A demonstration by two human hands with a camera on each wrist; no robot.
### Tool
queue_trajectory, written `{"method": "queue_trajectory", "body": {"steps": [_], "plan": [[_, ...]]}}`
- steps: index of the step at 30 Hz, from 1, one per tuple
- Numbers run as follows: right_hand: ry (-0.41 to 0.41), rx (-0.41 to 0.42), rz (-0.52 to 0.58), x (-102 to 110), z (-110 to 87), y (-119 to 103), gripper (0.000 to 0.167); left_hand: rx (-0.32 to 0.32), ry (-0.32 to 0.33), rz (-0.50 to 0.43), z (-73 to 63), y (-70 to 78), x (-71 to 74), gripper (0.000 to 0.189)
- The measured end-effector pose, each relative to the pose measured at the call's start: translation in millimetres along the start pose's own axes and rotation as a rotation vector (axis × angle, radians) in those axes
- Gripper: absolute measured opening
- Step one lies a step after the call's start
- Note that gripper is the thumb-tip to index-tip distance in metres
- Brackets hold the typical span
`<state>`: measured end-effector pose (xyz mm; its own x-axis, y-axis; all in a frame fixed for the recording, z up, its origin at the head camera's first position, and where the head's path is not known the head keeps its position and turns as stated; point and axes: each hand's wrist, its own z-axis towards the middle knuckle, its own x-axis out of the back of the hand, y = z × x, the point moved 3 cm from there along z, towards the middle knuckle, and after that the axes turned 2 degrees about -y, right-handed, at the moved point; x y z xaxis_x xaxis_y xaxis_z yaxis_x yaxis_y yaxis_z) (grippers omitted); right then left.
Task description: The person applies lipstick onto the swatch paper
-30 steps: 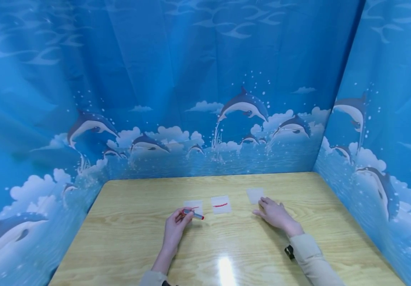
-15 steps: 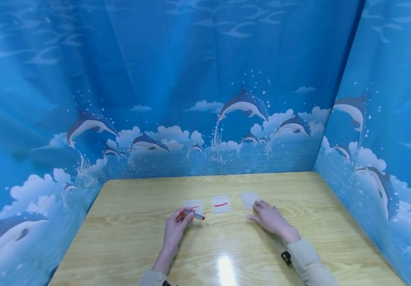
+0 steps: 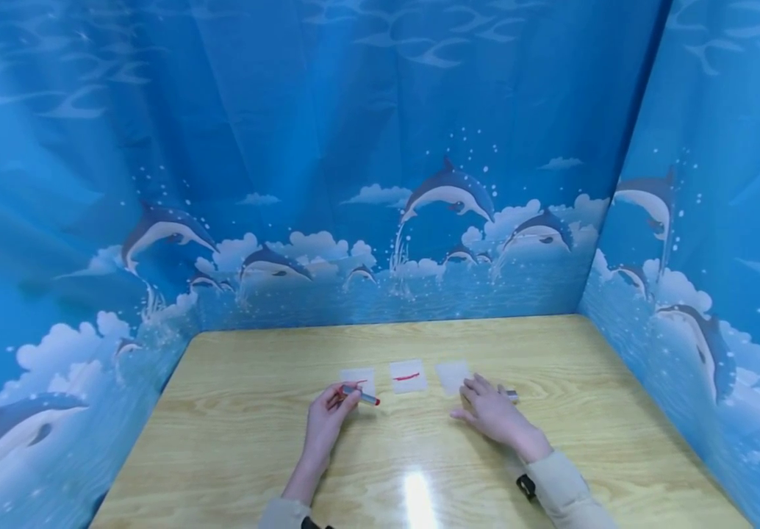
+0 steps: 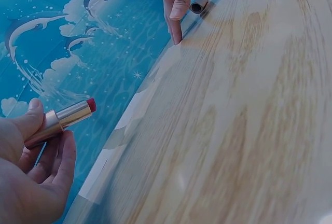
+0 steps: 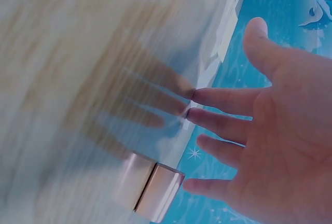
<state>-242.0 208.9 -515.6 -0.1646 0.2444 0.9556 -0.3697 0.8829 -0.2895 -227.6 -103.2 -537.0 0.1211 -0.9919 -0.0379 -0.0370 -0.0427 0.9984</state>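
In the head view, my left hand [image 3: 324,419] pinches an uncapped lipstick [image 4: 66,119] between thumb and fingers, its red tip [image 4: 91,104] bare. It is held over the near part of the left white paper square [image 3: 365,376], which has a thin red line. The middle square [image 3: 414,386] bears a thicker red streak. My right hand [image 3: 500,417] has its fingers stretched out, two fingertips [image 5: 195,95] on the right square [image 3: 450,374], which shows no mark. By the little finger lies the lipstick cap [image 5: 162,193], metallic and hollow at one end.
The squares lie in a row on the wood-grain table [image 3: 234,441], toward its far side. A blue curtain [image 3: 274,132] printed with dolphins stands along the back and both sides. Light glares off the table's near middle.
My right hand has slid the right paper square leftward, closer to the middle one. The cap, hidden behind the hand before, now shows at its right. The left hand keeps its place with the lipstick.
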Motion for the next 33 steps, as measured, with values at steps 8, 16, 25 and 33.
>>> {"method": "queue_trajectory", "body": {"steps": [8, 16, 25, 33], "plan": [[-0.005, 0.007, -0.002, -1, -7.2, -7, 0.064, 0.002, -0.004, -0.002, 1.3, -1.6, -1.7, 0.044], [-0.002, 0.031, -0.012, -7, -14.1, -15, 0.065, -0.03, -0.015, -0.015, -1.1, 0.0, -2.1, 0.043], [0.007, 0.039, 0.009, -6, -21.5, -25, 0.06, -0.042, -0.018, -0.021, -0.6, -0.3, -1.6, 0.044], [0.064, 0.07, 0.031, -1, -27.0, -21, 0.058, -0.03, -0.014, -0.014, -1.6, 1.6, -1.3, 0.044]]}}
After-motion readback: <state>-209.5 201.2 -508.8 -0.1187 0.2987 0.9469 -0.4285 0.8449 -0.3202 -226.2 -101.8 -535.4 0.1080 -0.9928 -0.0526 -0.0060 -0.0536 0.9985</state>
